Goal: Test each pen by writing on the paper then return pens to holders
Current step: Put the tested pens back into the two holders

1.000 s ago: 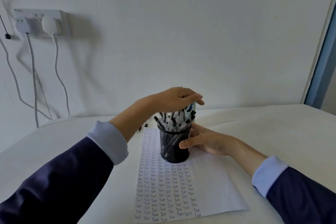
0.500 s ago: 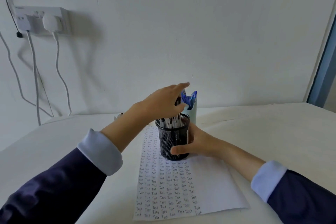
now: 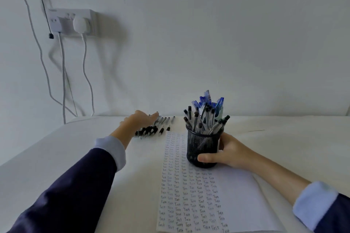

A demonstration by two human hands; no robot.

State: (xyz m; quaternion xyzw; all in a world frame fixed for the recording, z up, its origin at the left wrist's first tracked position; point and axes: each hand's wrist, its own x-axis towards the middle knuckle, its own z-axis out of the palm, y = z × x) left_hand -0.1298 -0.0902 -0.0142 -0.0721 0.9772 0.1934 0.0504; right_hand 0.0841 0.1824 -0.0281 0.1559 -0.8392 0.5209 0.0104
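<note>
Left hand [image 3: 139, 121] gone from black wire-mesh pen holder [image 3: 202, 150] to loose black-capped clear pens [image 3: 151, 129] far-left of it, fingers flat across barrels running near-to-far; right hand [image 3: 230, 152] grips holder on white paper sheet [image 3: 236, 195].

Black mesh holder [image 3: 202, 147]; black-capped pens [image 3: 198, 122]; blue pens [image 3: 205, 100]; white paper [image 3: 236, 195].

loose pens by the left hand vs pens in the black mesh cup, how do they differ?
Pose: the loose pens lie flat in a row on the table; the cup pens stand upright, fanned out.
Place: the loose pens sit off the paper; the cup pens sit in the black mesh cup, which stands on it.
Contact: the left hand rests on the loose pens; the right hand grips the cup, not the cup pens.
Shared: clear barrels, black ends.
</note>
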